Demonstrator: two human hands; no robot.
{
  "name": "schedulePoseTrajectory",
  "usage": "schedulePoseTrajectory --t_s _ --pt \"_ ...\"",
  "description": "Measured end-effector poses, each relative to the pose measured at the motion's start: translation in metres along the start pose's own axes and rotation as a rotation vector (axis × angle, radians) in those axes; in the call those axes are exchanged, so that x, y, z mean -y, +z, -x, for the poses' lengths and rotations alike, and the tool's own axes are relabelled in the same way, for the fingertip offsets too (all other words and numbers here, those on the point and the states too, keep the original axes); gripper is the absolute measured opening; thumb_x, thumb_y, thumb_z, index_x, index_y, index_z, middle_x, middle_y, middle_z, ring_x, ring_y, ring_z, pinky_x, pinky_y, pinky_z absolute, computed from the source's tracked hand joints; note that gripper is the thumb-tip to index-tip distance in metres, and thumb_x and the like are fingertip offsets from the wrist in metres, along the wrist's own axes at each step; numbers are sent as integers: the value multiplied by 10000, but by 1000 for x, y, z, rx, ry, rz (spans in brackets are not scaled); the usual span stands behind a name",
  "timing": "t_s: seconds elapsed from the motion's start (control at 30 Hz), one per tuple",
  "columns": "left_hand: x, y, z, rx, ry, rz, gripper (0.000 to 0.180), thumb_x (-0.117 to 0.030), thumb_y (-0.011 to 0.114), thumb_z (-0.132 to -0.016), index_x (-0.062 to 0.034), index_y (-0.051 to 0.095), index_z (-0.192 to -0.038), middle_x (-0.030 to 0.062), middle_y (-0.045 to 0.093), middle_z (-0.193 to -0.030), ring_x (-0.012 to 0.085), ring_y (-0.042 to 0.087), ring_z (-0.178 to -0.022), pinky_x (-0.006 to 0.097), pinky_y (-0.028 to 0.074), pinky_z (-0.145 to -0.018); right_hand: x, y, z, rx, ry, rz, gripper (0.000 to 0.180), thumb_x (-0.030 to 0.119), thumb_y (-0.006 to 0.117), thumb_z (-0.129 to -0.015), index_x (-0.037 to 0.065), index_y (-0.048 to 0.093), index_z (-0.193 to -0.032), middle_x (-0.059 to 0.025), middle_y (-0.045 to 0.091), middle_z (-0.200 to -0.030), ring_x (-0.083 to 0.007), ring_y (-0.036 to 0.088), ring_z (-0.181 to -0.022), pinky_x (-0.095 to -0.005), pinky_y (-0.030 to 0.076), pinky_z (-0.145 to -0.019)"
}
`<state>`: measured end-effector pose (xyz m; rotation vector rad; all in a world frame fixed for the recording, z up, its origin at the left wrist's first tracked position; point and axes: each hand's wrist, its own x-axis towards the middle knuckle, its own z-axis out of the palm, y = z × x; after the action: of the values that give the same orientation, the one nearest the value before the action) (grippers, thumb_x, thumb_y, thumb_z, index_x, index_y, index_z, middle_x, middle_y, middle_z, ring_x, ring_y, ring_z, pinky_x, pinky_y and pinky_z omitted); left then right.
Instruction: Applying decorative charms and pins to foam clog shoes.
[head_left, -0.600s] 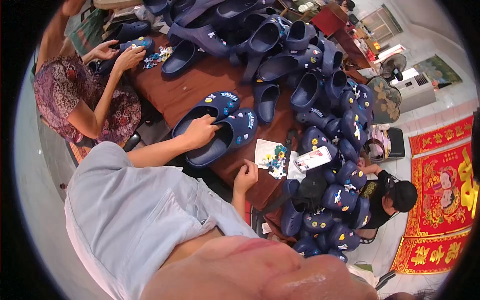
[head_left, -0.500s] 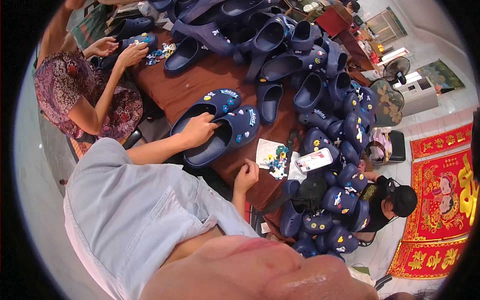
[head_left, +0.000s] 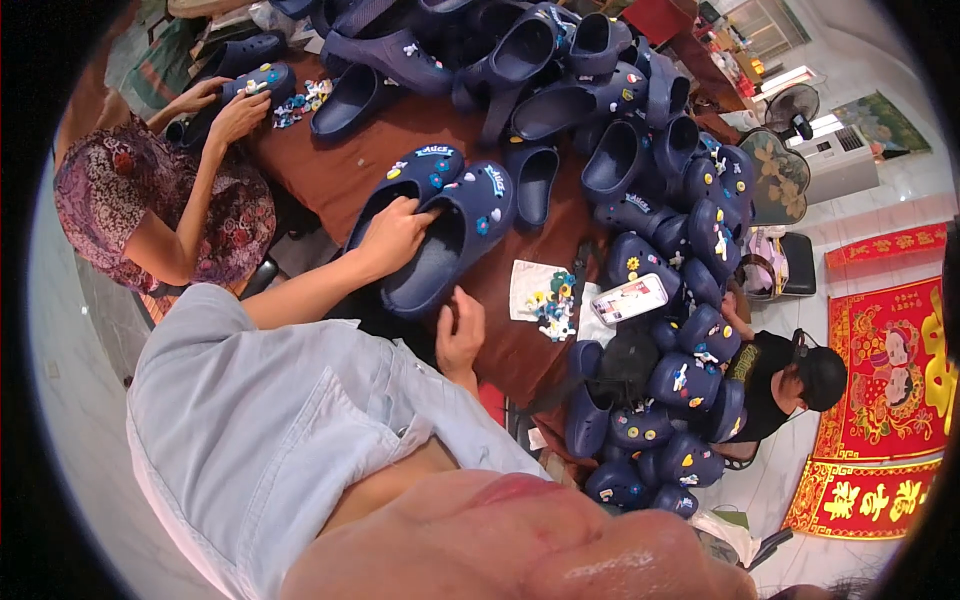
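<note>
A pair of navy clogs lies side by side near my edge of the table, toes pointing away from me. The left clog point(head_left: 377, 203) and the right clog point(head_left: 467, 247) carry small charms on their toes: flowers, a heart and a lettered strip. My left hand point(head_left: 393, 240) is closed over their adjoining inner sides, its fingertips inside the right clog's opening. Just below that clog's heel is my right hand point(head_left: 460, 330), empty, fingers loosely bent and apart. Farther right, a heap of small colourful charms point(head_left: 553, 305) sits on a white sheet point(head_left: 524, 285).
Navy clogs are piled along the table's far side point(head_left: 530, 60) and right side point(head_left: 690, 390). A phone point(head_left: 629, 299) rests against the right pile. At the far left, a co-worker's hands point(head_left: 238, 115) handle a charm-covered clog. Another person in a black cap point(head_left: 810, 378) sits beyond the right pile.
The right clog has turned, its toe swinging up and its heel toward me. My right hand has moved left from the table edge to near its heel. My left hand keeps its grip.
</note>
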<state>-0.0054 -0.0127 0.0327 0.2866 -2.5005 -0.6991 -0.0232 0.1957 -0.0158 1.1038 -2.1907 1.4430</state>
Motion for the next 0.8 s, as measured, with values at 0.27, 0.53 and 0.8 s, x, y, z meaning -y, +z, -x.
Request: schedulePoseTrajectory --t_s 0.27,0.53,0.8 --pt "15 23 -4 182 -32 -36 345 -44 598 -819 -64 686 -1152 190 575 -948 353 569 -916 433 488 -778 21 -4 -34 33 -47 318 348 77 620 -880 86 636 -1227 -173 517 -1196 -364 456 -1088 -473 388 -956" --pt "22 -41 3 107 -10 240 367 19 585 -826 -59 675 -1174 191 619 -1014 366 618 -952 420 496 -826 37 36 -91 546 3 378 445 294 640 -910 177 568 -1334 -187 568 -928 -347 562 -908 -434 503 -749" --pt "54 -88 43 -107 -208 202 452 75 516 -748 -24 657 -1165 193 628 -1139 359 617 -1064 394 486 -928 3 77 -102 506 -68 518 286 361 622 -913 79 575 -934 -197 605 -710 -394 628 -676 -482 504 -582"
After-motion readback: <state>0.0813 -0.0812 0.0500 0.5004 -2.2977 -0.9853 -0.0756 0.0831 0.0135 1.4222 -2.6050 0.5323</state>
